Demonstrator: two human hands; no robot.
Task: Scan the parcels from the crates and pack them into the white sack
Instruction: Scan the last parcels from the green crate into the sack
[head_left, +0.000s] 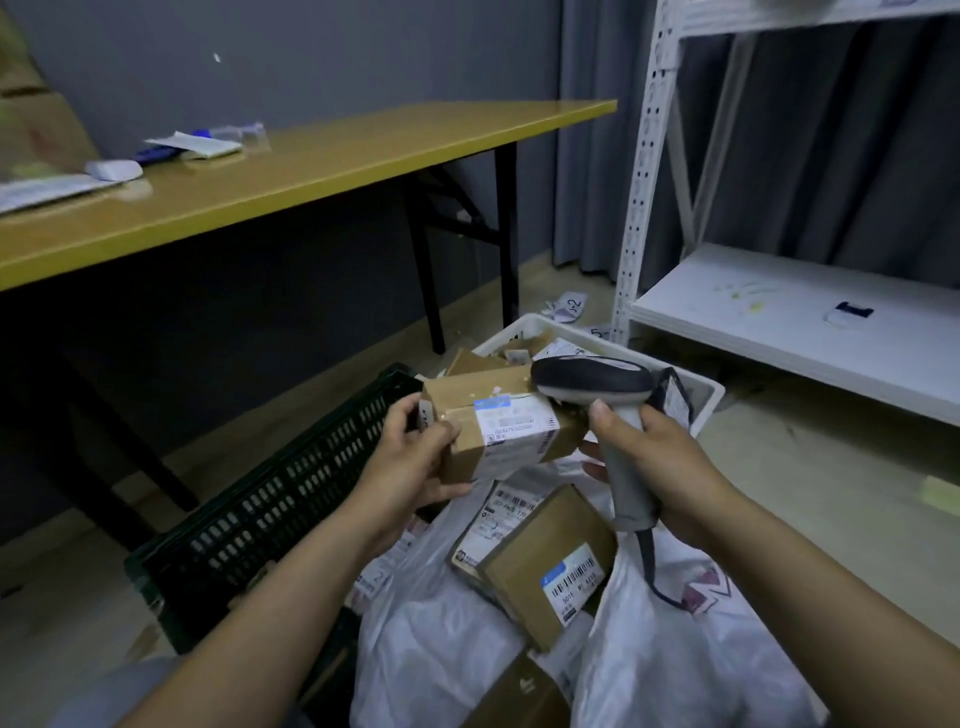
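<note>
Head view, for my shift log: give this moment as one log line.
left hand holds cardboard parcel | right hand grips scanner beside parcel | white sack holds packed boxes | phase: scanning

The cardboard parcel (467, 454) is matt brown board, sealed with shiny clear tape and carrying a smooth white paper label (514, 421). The barcode scanner (597, 382) is hard plastic, with a dark, faintly glossy head on a matt grey grip. The white sack (441, 639) looks like thin, crinkled plastic with a soft sheen, though it may be woven. The dark green crate (270, 509) is matt moulded plastic lattice, and the white crate (709, 397) is smooth plastic. The table top (311, 161) is glossy yellow laminate on black metal legs (506, 223). The shelving rack (644, 171) is white-painted perforated metal. The curtain (831, 156) is matt grey cloth.
</note>
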